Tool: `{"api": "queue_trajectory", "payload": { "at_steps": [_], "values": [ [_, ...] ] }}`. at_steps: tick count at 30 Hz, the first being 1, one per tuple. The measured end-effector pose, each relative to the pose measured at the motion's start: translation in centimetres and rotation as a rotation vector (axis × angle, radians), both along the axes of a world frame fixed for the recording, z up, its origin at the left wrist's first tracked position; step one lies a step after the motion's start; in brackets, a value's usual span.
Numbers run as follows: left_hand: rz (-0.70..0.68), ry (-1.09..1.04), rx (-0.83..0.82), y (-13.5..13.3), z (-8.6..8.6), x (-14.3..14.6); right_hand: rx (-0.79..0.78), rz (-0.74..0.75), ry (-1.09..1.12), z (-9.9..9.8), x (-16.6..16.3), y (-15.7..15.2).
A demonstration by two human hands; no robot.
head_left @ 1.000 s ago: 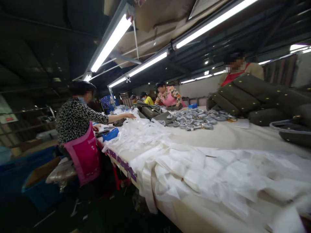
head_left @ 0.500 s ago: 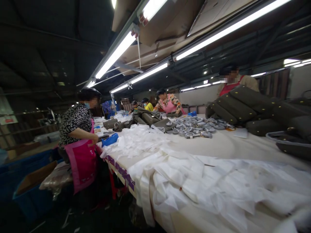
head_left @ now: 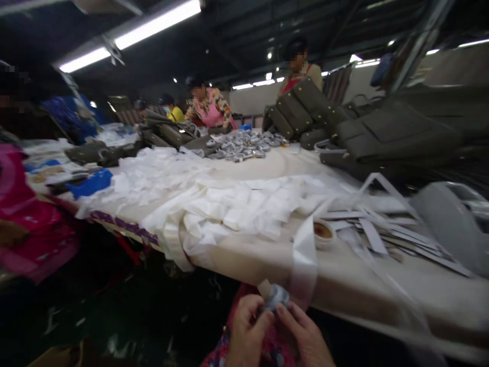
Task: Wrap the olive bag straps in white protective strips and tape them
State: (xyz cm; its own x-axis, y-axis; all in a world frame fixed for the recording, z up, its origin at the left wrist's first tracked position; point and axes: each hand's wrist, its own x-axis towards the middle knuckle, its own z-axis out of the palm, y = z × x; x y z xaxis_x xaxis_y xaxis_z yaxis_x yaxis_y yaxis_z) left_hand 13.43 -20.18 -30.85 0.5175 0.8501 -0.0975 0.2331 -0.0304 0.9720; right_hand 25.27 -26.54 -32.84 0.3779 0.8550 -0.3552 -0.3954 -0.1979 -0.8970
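Note:
Both my hands are low in the view, in front of the table's near edge. Between their fingertips is a small grey-blue coiled strap [head_left: 278, 297] with a pale tab sticking up at its left; blur hides its finer detail. My left hand [head_left: 248, 326] pinches it from the left, thumb and fingers closed. From the right, my right hand [head_left: 301, 329] grips it the same way. A white ribbon [head_left: 304, 255] hangs over the table edge just above my hands. Beside that ribbon stands a round tub [head_left: 324, 233] with brown contents.
White sheets [head_left: 237, 204] cover much of the table [head_left: 244, 260]. Grey coiled straps [head_left: 244, 145] lie farther back, near piled dark bags [head_left: 301, 109]. Flat strips [head_left: 372, 234] and a grey machine [head_left: 454, 219] are at right. Co-workers stand around the table, one in a pink apron [head_left: 30, 214] at left.
My view has swung right and down. My hands with the coiled strap, the tub, the strips and the grey machine now show; the co-worker at left has slid toward the frame's edge.

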Motion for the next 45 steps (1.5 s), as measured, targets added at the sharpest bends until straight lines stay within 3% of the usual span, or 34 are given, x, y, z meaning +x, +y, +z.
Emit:
{"api": "queue_trajectory", "payload": {
  "at_steps": [3, 5, 7, 10, 12, 15, 18, 23, 29, 35, 45],
  "values": [
    [0.106, -0.068, -0.178, 0.6, -1.2, -0.5, 0.084, 0.034, 0.217, -0.6, 0.0, -0.7],
    [0.089, -0.118, -0.273, 1.0, -0.7, -1.3, 0.179, 0.108, 0.266, -0.1, 0.0, -2.0],
    [0.030, -0.188, -0.403, 1.2, 0.3, -2.2, 0.256, 0.257, 0.181, 0.6, 0.3, -3.4],
    [-0.047, -0.291, -0.600, 1.0, 1.4, -2.9, 0.294, 0.457, -0.258, 1.2, 1.3, -4.8],
    [-0.061, -0.319, -0.693, 0.4, 1.5, -3.0, 0.348, 0.500, -0.612, 1.1, 1.7, -5.1],
    [-0.062, -0.308, -0.740, -0.7, 0.9, -3.1, 0.422, 0.408, -0.987, 0.5, 1.8, -5.1],
    [-0.085, -0.251, -0.669, -2.0, -0.2, -3.5, 0.381, 0.278, -1.122, -0.1, 1.4, -5.3],
    [-0.186, -0.141, -0.510, -3.0, -1.0, -4.6, 0.260, 0.527, -0.848, 0.0, 1.6, -5.9],
    [-0.391, -0.006, -0.371, -2.9, 0.1, -5.1, 0.261, 0.628, -0.639, 0.9, 1.1, -6.1],
    [-0.456, 0.183, -0.284, -3.1, -0.3, -5.4, 0.146, 0.482, -0.411, 0.1, 0.3, -6.7],
    [-0.388, 0.177, -0.285, -3.4, -2.0, -5.2, 0.144, 0.262, -0.438, -1.0, -0.9, -6.4]
  ]
}}
